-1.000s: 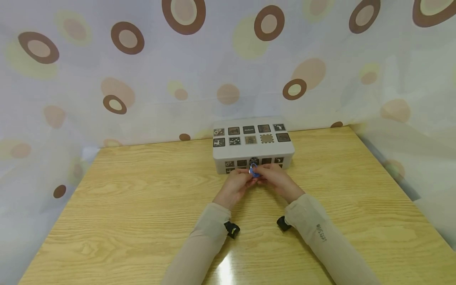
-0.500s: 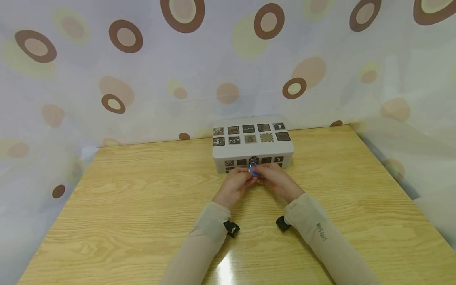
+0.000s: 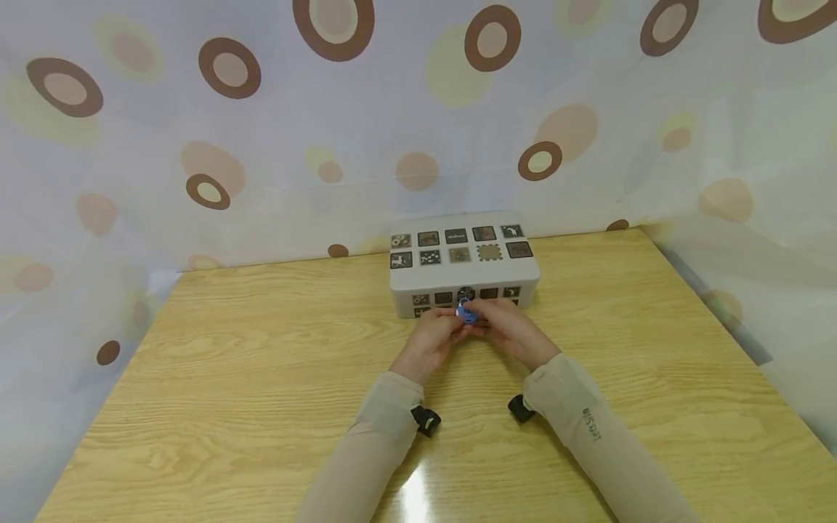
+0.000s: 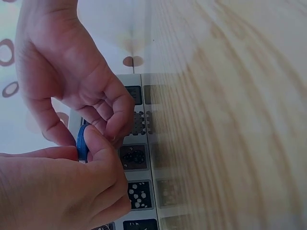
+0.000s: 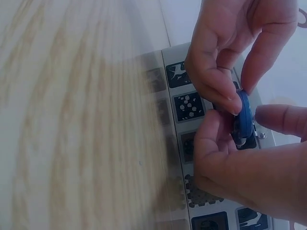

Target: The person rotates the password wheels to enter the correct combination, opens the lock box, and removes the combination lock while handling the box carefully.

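A small, rounded blue thing shaped like a padlock [image 5: 245, 115] is at the front latch [image 3: 466, 293] of a white box [image 3: 464, 273]. My left hand [image 3: 426, 341] pinches it between thumb and forefinger from the left side. From the other side my right hand [image 3: 516, 334] has its thumb on it, fingers curled behind. In the right wrist view the right thumb tip is right at its edge, near a bit of metal. In the left wrist view the blue thing shows nearly edge-on between both hands. Fingers cover much of it.
Dark square pictures cover the lid and front of the box, which stands at the back of a wood-grain table [image 3: 261, 378]. Behind and beside the table hangs a pale curtain [image 3: 366, 94] with brown rings. Black straps [image 3: 426, 420] sit at the wrists.
The blue thing has turned a little: its open loop showed before, and more of its solid body shows now. The right thumb has shifted slightly. Box and arms stay put.
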### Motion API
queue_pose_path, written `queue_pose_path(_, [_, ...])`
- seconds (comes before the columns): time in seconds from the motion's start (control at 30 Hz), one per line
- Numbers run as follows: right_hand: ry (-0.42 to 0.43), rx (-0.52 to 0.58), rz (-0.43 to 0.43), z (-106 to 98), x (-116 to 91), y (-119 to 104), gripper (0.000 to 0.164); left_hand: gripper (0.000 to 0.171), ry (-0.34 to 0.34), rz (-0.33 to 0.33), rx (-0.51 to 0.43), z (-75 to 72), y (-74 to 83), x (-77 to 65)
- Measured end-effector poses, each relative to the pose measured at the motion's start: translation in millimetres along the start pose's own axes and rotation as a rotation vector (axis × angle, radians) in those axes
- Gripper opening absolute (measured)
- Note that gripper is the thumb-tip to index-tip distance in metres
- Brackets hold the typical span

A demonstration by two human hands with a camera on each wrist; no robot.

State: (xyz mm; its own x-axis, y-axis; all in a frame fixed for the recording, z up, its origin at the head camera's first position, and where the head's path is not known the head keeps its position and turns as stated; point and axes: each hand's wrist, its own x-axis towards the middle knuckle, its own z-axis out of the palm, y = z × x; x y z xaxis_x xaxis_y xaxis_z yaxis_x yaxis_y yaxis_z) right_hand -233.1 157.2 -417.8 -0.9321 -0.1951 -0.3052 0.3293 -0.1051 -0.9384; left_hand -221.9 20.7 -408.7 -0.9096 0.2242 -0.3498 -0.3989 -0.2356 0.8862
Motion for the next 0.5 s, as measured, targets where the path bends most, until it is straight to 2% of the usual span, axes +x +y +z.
queue_pose_path(0.23, [0.008,-0.044,0.035,0.2,-1.1,-3.2,0.025,0.025,-0.003,0.004,-0.009,-0.4,-0.9,0.4])
queue_pose_path(0.5, [-0.010,-0.055,-0.004,0.0,-1.3,-0.6,0.033,0.024,-0.006,0.022,-0.016,1.1,-1.6,1.4])
